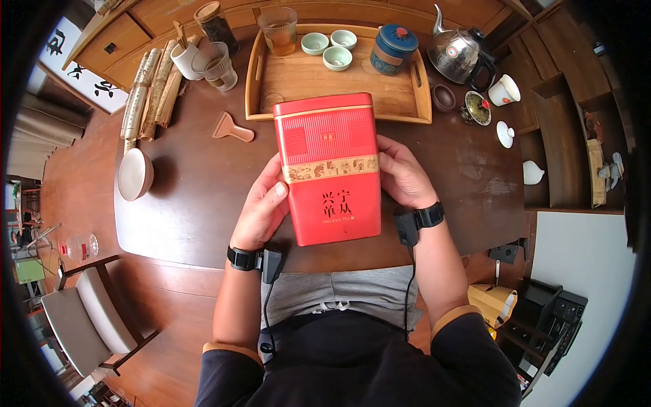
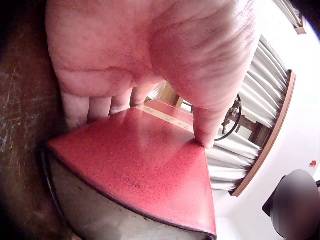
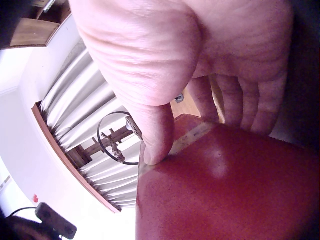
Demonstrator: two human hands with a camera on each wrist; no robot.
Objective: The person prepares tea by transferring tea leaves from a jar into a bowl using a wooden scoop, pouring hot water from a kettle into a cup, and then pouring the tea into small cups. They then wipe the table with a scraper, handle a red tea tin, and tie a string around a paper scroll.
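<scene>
A tall red tea tin (image 1: 333, 142) with a gold picture band and dark lettering is held between both hands, tilted with its front toward the head camera. My left hand (image 1: 263, 207) grips its left side, thumb on the front edge and fingers reaching round behind. On the opposite side, my right hand (image 1: 407, 178) holds the tin higher up, its thumb near the gold band. The left wrist view shows the tin's bare metal base (image 2: 100, 205) close over the dark table. In the right wrist view, the right thumb (image 3: 157, 132) presses the tin's edge.
Behind the tin stands a wooden tray (image 1: 271, 102) with three green cups, a glass and a blue jar (image 1: 395, 49). A kettle (image 1: 458, 54) and lidded cup sit right. Leftward are bamboo rolls (image 1: 146, 91), a copper-coloured scraper (image 1: 232, 128) and a bowl (image 1: 135, 174).
</scene>
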